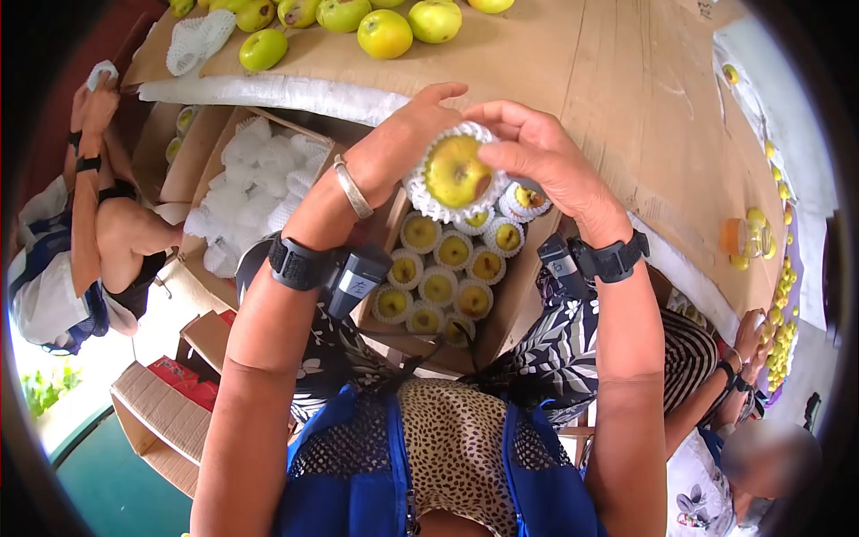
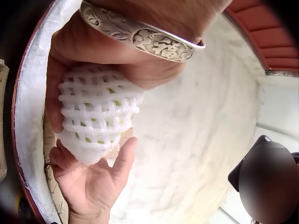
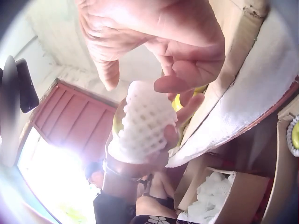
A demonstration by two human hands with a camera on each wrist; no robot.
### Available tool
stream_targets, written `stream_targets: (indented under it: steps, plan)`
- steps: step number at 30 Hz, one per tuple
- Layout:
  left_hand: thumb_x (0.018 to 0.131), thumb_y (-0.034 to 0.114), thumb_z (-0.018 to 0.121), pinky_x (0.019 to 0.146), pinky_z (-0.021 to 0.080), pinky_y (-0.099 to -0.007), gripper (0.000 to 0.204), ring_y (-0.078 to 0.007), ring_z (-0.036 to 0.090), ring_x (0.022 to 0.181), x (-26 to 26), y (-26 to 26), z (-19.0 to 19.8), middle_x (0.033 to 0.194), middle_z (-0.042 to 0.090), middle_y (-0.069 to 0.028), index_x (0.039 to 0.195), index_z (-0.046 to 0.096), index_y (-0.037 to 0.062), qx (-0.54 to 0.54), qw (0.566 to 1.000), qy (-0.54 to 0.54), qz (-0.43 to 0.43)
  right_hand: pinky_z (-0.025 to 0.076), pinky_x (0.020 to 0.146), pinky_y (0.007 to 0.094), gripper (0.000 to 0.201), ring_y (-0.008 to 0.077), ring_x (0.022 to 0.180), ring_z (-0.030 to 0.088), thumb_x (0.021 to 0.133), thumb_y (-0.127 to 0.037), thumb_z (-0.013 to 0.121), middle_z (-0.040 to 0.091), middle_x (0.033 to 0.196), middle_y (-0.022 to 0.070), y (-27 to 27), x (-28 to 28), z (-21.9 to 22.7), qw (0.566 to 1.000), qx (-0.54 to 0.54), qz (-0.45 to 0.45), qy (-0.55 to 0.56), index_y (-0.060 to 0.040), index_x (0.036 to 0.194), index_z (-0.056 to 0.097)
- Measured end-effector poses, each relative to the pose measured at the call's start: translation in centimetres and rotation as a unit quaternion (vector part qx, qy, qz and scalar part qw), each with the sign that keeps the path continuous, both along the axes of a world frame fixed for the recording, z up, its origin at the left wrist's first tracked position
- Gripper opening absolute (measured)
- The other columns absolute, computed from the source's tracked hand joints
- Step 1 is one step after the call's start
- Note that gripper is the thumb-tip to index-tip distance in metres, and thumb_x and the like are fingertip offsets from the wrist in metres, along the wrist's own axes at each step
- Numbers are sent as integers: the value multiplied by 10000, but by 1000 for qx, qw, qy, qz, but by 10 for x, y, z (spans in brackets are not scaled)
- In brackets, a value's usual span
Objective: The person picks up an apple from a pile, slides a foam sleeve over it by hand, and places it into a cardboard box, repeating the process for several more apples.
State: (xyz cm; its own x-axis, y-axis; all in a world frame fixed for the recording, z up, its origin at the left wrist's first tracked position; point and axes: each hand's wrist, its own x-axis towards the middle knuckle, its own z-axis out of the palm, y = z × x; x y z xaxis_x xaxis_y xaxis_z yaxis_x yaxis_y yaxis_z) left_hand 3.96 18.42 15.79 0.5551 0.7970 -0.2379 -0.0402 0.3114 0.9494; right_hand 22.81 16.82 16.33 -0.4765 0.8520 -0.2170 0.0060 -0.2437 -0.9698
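Note:
A yellow-green apple sits in a white foam net, its top showing through the opening in the head view. My left hand holds the netted apple from the side, its fingers round the foam in the left wrist view. Thumb and fingers spread, my right hand is close beside the apple; in the right wrist view a gap shows between its fingertips and the net. Below both hands, several netted apples stand in rows inside a cardboard box.
Loose apples lie on the cardboard-covered table ahead. A box of white foam nets stands to the left. Other people work at both sides; one person's hand is at the far left. A jar stands at the right.

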Motion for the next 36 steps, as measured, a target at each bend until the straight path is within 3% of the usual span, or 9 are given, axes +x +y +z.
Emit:
stream_targets:
  steps: [5, 9, 16, 21, 22, 24, 27, 30, 36]
  plan:
    - [919, 385, 394, 944, 368, -285, 546, -173, 454, 1126, 5, -6, -10, 1262, 446, -117, 1336, 319, 40, 108, 982, 153, 1, 492, 750, 256, 511, 126, 925, 546, 758, -208, 665, 553, 1023, 65, -3, -2, -3, 995, 18, 85, -42, 21, 1160, 450]
    - [906, 468, 385, 920, 391, -277, 583, -179, 483, 1101, 1, -9, 24, 1238, 471, -126, 1352, 319, 99, -83, 993, 34, -71, 459, 793, 241, 586, 144, 944, 539, 738, -230, 668, 545, 1048, 72, -5, -1, 8, 995, -60, 78, 2, 43, 1195, 424]
    - [885, 541, 367, 874, 430, -275, 668, -172, 533, 1025, 0, -4, -1, 1165, 529, -131, 1338, 324, 52, -27, 992, 33, -121, 451, 744, 214, 537, 110, 858, 569, 713, -272, 650, 601, 980, 42, -9, 4, 11, 985, -104, 126, -46, 18, 1139, 501]
    - [851, 644, 256, 602, 502, -233, 741, -171, 603, 878, -32, 0, 27, 1127, 555, -156, 1311, 386, 78, -14, 977, 140, -159, 431, 919, 358, 730, 237, 1067, 535, 660, -240, 670, 522, 1183, 138, -30, 12, -2, 978, -168, 36, 120, 31, 1264, 362]
    - [829, 682, 208, 486, 475, -214, 777, -175, 621, 813, -37, 7, 25, 1106, 568, -159, 1299, 410, 97, 48, 980, 184, -63, 430, 924, 367, 740, 242, 1076, 530, 654, -235, 673, 518, 1188, 141, -36, 17, -3, 979, -165, 32, 119, 31, 1268, 356]
    - [856, 498, 406, 619, 466, -218, 561, -187, 602, 861, -59, 18, 26, 1075, 575, -159, 1189, 456, 49, 17, 995, 78, 56, 453, 881, 316, 706, 195, 995, 566, 629, -227, 665, 573, 1082, 106, -52, 6, -4, 982, -164, -9, 90, 43, 1229, 409]
    - [884, 375, 455, 750, 449, -259, 454, -247, 564, 963, -69, 25, 24, 1094, 549, -205, 1128, 448, -8, 17, 989, 44, 142, 384, 448, 172, 367, 91, 724, 603, 767, -130, 611, 594, 939, 27, -70, -4, -63, 952, -301, -33, 42, -74, 1109, 492]
    - [855, 457, 442, 660, 498, -308, 534, -243, 610, 823, -67, 26, 12, 1070, 565, -177, 1159, 475, 19, 78, 986, 76, 126, 331, 427, 189, 201, 57, 479, 427, 752, -210, 680, 514, 674, -36, -79, -5, -156, 901, -423, -88, 41, -112, 864, 545]
    - [825, 361, 526, 570, 520, -304, 428, -207, 635, 744, -71, 23, 17, 982, 595, -130, 1095, 529, 30, 109, 979, 115, 126, 324, 425, 175, 304, 58, 555, 436, 729, -317, 684, 498, 739, -17, -61, -16, -210, 896, -388, -211, -38, -127, 900, 522]
